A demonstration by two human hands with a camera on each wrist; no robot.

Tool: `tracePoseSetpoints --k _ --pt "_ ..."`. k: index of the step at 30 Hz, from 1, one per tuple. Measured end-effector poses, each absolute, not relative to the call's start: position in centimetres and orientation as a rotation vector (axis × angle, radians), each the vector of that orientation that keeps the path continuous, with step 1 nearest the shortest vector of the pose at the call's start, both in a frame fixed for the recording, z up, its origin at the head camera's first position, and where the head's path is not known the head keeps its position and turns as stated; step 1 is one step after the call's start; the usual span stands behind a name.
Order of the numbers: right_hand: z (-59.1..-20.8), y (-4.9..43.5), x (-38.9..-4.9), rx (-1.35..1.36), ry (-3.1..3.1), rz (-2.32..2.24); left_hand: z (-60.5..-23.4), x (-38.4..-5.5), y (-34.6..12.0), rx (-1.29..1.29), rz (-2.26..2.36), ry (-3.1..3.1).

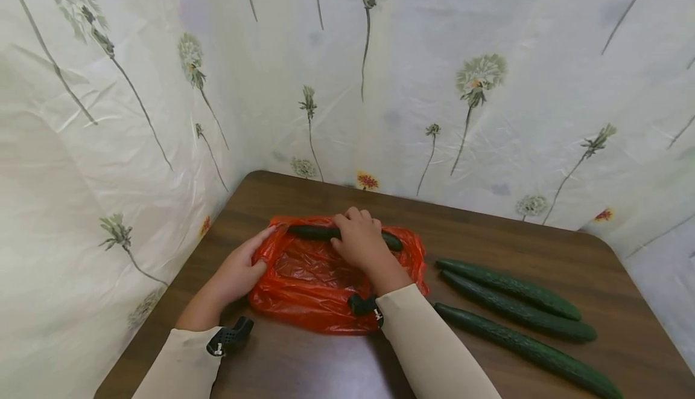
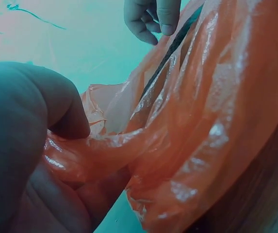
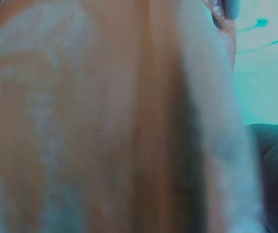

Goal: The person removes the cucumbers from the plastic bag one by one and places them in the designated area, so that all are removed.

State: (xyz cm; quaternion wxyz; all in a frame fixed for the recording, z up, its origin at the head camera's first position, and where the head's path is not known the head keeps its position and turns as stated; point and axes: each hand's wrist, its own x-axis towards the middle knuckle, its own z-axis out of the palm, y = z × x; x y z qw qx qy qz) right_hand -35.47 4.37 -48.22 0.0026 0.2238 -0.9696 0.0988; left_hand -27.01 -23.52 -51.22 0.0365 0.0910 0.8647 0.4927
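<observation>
A red plastic bag (image 1: 304, 313) lies on the table with its mouth spread. My left hand (image 1: 236, 275) pinches the bag's left rim; the left wrist view shows the thumb (image 2: 68, 104) bent over a fold of the plastic (image 2: 100, 155). Inside the far side of the opening, a dark green cucumber (image 1: 309, 232) lies crosswise. My right hand (image 1: 361, 242) grips it from above near its middle. Blurred plastic (image 3: 90, 121) fills most of the right wrist view and hides the grip there.
Three more cucumbers, a far one (image 1: 510, 284), a middle one (image 1: 516, 307) and a near one (image 1: 534, 351), lie to the right of the bag on the brown wooden table (image 1: 304, 363). A flower-printed curtain (image 1: 407, 85) rises behind the table and along its left side.
</observation>
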Motion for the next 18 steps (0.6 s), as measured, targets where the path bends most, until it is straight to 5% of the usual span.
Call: tracePoseSetpoints --k 18 --pt "-48.84 4.14 -36.0 0.698 -3.101 0.265 -51.42 -27.07 -23.52 0.253 1.511 2.646"
